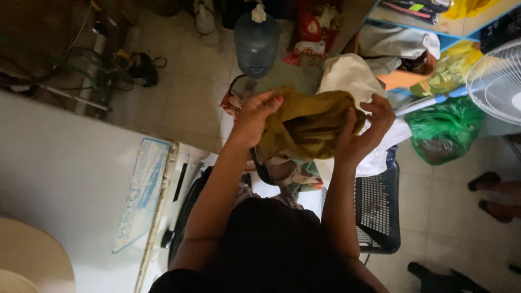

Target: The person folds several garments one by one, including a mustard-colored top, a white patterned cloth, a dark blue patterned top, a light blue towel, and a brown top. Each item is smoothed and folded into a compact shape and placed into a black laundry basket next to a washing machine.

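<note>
Olive-green cloth (pixel 309 127) is gathered above a dark laundry basket (pixel 380 211) of clothes.
The left hand (pixel 254 118) and right hand (pixel 364 133) both clutch it, mid-sorting; next, it likely needs shaking open.

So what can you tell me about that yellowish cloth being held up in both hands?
The cloth is a mustard or olive-yellow piece of soft fabric, crumpled and bunched into loose folds, so its full shape cannot be told. It is held up in the air above a heap of other laundry and a dark plastic basket. The left hand grips its left side with fingers curled over the top edge; the right hand clasps its right side. A white garment lies just behind it.
</note>
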